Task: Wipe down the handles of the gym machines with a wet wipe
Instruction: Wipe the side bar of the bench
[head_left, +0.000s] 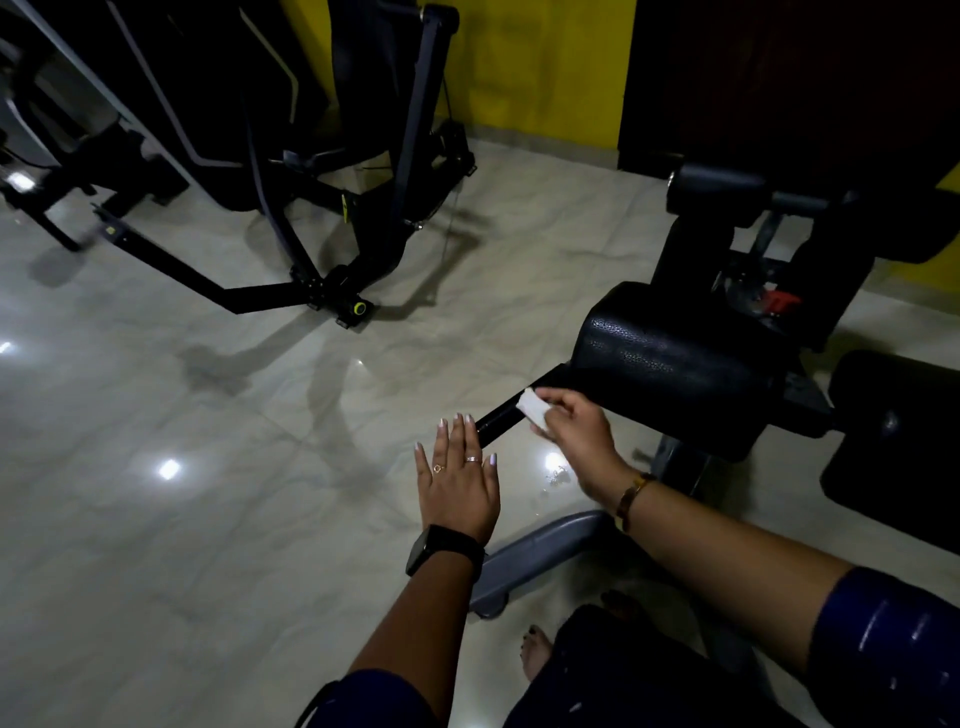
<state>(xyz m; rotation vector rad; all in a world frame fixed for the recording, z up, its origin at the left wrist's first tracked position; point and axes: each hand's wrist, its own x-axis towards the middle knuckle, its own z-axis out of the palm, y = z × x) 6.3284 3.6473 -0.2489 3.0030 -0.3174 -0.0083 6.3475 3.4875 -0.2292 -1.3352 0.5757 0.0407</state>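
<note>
A black bar handle (501, 415) juts left and toward me from under the black padded seat (675, 358) of a gym machine on the right. My right hand (571, 431) pinches a folded white wet wipe (535, 408) and holds it against the upper side of the handle. My left hand (460, 478) hovers flat with straight fingers just in front of the handle's free end; whether the fingertips touch it I cannot tell.
A grey floor leg (535, 556) of the machine lies below my arms, near my bare foot (535, 654). A large black machine frame (332, 280) stands at the back left on the glossy tiled floor (182, 467). Black roller pads (717, 192) rise behind the seat.
</note>
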